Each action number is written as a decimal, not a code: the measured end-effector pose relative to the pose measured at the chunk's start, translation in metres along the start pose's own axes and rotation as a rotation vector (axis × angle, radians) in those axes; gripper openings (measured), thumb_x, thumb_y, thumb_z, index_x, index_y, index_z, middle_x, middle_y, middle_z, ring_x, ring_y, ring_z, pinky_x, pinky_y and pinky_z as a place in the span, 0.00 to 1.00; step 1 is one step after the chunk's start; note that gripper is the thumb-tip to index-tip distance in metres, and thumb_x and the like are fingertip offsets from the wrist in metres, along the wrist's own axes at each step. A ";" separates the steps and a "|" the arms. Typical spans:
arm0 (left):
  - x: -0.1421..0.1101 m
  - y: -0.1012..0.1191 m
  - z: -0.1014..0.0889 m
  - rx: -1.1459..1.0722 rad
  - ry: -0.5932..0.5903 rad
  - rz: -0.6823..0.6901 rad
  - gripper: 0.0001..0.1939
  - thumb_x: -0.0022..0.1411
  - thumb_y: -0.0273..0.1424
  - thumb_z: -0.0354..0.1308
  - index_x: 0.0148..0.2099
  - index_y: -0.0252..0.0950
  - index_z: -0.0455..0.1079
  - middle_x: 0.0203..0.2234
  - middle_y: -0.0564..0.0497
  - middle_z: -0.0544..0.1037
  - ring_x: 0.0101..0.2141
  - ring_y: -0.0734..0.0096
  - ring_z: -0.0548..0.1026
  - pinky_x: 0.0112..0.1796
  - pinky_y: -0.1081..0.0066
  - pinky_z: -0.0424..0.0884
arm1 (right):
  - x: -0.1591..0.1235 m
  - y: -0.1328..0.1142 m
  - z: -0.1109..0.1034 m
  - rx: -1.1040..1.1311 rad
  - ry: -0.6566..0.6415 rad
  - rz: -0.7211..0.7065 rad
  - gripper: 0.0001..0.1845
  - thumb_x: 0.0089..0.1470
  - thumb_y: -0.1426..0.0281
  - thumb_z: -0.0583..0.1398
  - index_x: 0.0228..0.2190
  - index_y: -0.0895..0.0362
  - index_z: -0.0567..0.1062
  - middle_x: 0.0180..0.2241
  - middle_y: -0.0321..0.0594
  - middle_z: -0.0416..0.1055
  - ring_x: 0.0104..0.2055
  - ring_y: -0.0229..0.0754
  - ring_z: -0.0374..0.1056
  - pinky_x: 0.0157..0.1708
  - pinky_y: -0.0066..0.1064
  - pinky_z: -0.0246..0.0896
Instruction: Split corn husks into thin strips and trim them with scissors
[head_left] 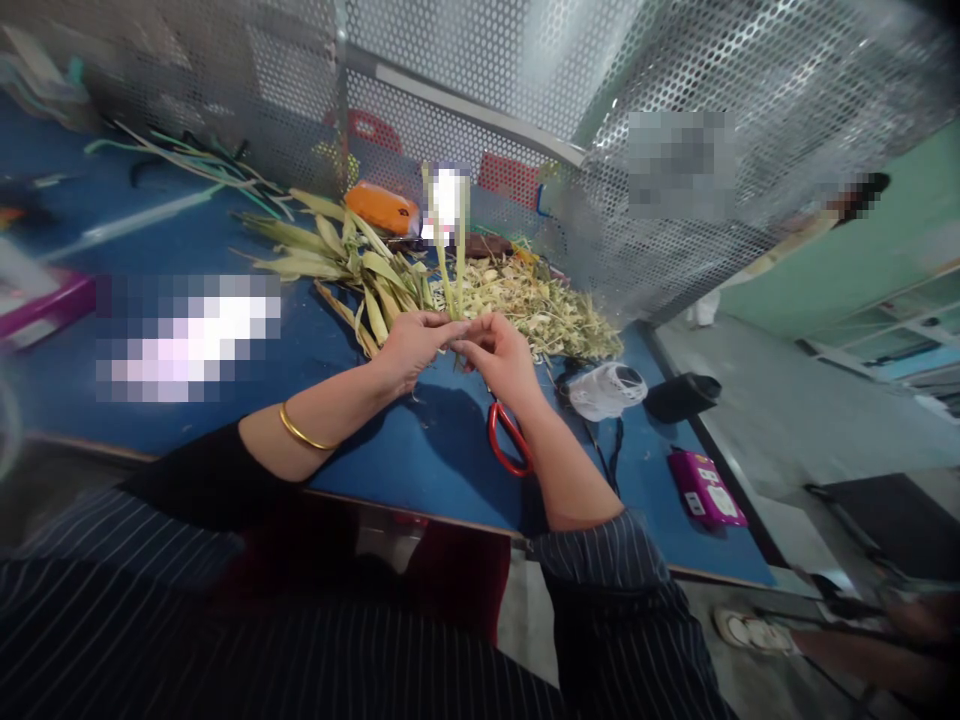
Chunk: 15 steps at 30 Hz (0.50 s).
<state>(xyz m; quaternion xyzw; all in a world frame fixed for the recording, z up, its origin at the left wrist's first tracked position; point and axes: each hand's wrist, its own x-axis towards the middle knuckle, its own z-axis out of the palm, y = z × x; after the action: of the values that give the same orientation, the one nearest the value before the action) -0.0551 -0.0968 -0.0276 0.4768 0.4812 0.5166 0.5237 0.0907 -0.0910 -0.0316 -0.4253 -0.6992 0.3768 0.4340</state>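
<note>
Pale green plant strips stand upright from between my hands, over the blue table. My left hand pinches them near their lower ends. Close against it, my right hand has its fingers closed on the same strips; the fingers partly hide the grip. Just behind lies a heap of pale shredded plant scraps. Long dried leaves spread out to its left. Red-handled scissors lie beside my right forearm, their blades hidden.
A white spool of thread, a black spool and a purple packet are at the right. Behind the heap lies an orange packet. A perforated metal screen borders the back. Green strips lie at far left.
</note>
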 end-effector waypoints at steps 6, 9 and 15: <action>-0.001 0.006 -0.001 -0.082 -0.049 -0.044 0.11 0.53 0.36 0.67 0.30 0.32 0.73 0.18 0.52 0.72 0.20 0.79 0.68 0.22 0.74 0.62 | 0.001 0.005 -0.001 -0.068 -0.066 -0.001 0.09 0.49 0.66 0.62 0.22 0.55 0.69 0.18 0.29 0.67 0.20 0.34 0.64 0.23 0.28 0.58; -0.002 0.008 0.000 -0.211 -0.089 -0.091 0.07 0.59 0.32 0.63 0.34 0.33 0.72 0.28 0.47 0.78 0.26 0.76 0.75 0.26 0.74 0.67 | 0.001 0.005 -0.005 -0.216 -0.034 -0.028 0.10 0.50 0.67 0.60 0.20 0.55 0.70 0.16 0.30 0.66 0.20 0.34 0.63 0.24 0.28 0.56; -0.003 0.008 0.001 -0.205 -0.139 -0.059 0.09 0.60 0.33 0.61 0.38 0.32 0.74 0.36 0.44 0.80 0.27 0.76 0.78 0.29 0.75 0.71 | 0.003 -0.008 -0.023 -0.157 0.119 -0.052 0.02 0.48 0.70 0.61 0.26 0.55 0.76 0.23 0.33 0.71 0.25 0.35 0.63 0.27 0.28 0.57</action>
<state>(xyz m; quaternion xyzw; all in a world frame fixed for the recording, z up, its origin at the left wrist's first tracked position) -0.0552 -0.1001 -0.0194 0.4409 0.4023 0.5131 0.6169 0.1089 -0.0871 -0.0159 -0.4612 -0.7104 0.2835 0.4497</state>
